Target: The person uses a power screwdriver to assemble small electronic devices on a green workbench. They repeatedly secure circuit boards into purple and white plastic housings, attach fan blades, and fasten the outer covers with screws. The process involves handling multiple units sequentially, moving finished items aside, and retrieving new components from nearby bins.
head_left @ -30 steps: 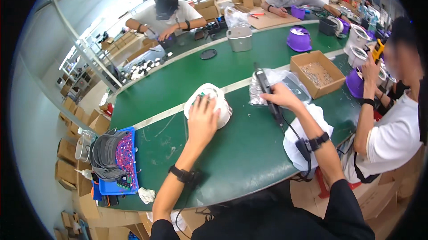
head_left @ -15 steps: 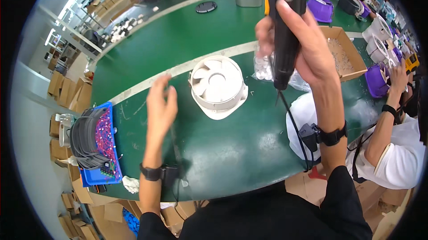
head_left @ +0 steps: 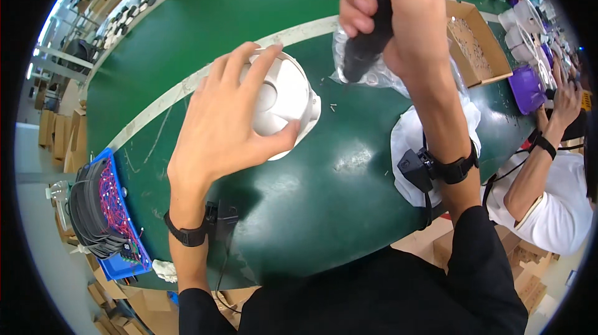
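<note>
A round white plastic fan housing (head_left: 291, 91) with a hub and blades inside stands on the green table in front of me. My left hand (head_left: 218, 117) spreads across it, fingertips over the far rim and thumb over the near right side; firm contact is hard to judge. In my right hand (head_left: 414, 20), fingers wrap round a black electric screwdriver (head_left: 369, 39), pointing down to the right of the fan. Its upper end is cut off by the frame and no bit shows. A few small screws (head_left: 333, 108) lie between fan and screwdriver.
A cardboard box (head_left: 476, 45) of small metal parts and a clear plastic bag (head_left: 395, 78) lie at right, with a white bag (head_left: 405, 173) nearer. A blue tray (head_left: 128, 260) holds grey cables and red wires at left. A co-worker's hand (head_left: 567, 101) is busy far right.
My left hand has come right and forward from beside the fan to over it. My right hand with the screwdriver has shifted slightly and tilted. The view has shifted; the fan stays roughly in place.
</note>
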Available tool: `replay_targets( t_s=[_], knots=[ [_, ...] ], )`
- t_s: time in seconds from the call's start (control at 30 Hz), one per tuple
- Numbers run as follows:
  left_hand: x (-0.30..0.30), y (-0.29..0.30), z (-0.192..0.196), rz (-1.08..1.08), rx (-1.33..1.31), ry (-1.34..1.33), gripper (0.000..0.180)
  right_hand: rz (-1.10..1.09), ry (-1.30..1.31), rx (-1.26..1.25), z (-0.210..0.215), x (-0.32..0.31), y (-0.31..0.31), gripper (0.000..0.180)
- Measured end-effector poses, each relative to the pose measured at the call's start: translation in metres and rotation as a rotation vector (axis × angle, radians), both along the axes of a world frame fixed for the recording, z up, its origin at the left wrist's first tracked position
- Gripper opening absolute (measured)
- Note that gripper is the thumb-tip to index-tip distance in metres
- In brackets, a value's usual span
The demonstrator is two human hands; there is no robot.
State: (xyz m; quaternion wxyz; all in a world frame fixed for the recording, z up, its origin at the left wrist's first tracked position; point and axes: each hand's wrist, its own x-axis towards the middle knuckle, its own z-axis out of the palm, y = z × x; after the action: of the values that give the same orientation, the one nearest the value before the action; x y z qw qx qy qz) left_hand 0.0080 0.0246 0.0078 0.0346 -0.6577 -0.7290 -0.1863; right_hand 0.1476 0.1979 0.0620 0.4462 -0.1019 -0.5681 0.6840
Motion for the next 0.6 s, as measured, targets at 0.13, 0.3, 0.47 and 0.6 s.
replay_targets(
  t_s=[0.13,0.3,0.47,0.6],
  knots=[
    [0.004,0.006,0.0,-0.012,-0.04,0.028,0.086,-0.063,-0.015,-0.025,0.004,-0.005,-0.019,0.036],
    [0.004,0.005,-0.004,-0.003,-0.027,0.038,0.085,-0.003,0.06,0.04,-0.004,-0.012,-0.023,0.032],
    [0.005,0.006,-0.004,0.003,-0.012,0.051,0.085,-0.013,0.102,0.026,-0.005,-0.014,-0.023,0.031],
    [0.004,0.006,-0.005,0.003,-0.019,0.047,0.086,0.012,0.088,0.038,-0.004,-0.011,-0.022,0.032]
  ],
)
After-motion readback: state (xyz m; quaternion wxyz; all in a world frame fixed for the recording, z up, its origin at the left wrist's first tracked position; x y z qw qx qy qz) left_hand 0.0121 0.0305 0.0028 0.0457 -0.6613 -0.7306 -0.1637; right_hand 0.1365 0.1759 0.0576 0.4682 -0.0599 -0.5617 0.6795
